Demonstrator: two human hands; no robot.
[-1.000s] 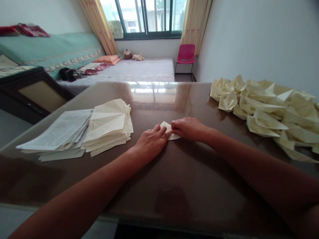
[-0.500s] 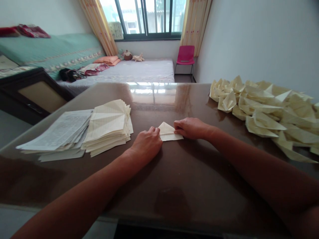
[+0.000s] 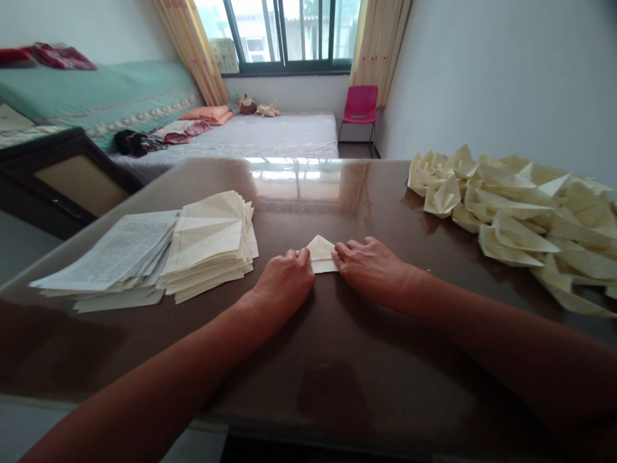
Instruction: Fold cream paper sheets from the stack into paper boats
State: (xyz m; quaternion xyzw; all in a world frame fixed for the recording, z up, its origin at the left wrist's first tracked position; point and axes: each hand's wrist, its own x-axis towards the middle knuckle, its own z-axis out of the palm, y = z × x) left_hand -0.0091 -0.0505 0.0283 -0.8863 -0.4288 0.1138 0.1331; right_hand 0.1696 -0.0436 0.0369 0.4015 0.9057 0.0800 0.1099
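Observation:
A small cream sheet of paper (image 3: 322, 252), folded to a peak at its far edge with a flat strip along the near side, lies on the brown table. At its left end my left hand (image 3: 288, 275) is closed, thumb and fingers pinching the paper against the tabletop. My right hand (image 3: 369, 267) covers the right end, its fingers bent and pressing on the paper. The hands hide both ends of the sheet. To the left of my left hand sits a thick stack of creased cream paper (image 3: 207, 244).
Printed sheets (image 3: 113, 251) lie beside the stack, further left. Many folded paper shapes (image 3: 520, 206) are heaped on the table's right side by the wall. Past the glossy table (image 3: 299, 360) are a bed (image 3: 289, 135), a pink chair (image 3: 361, 106) and a dark cabinet (image 3: 62, 180).
My right hand has shifted slightly left and nearer, covering more of the paper's right end, with its knuckles turned more upward. My left hand stays almost in place.

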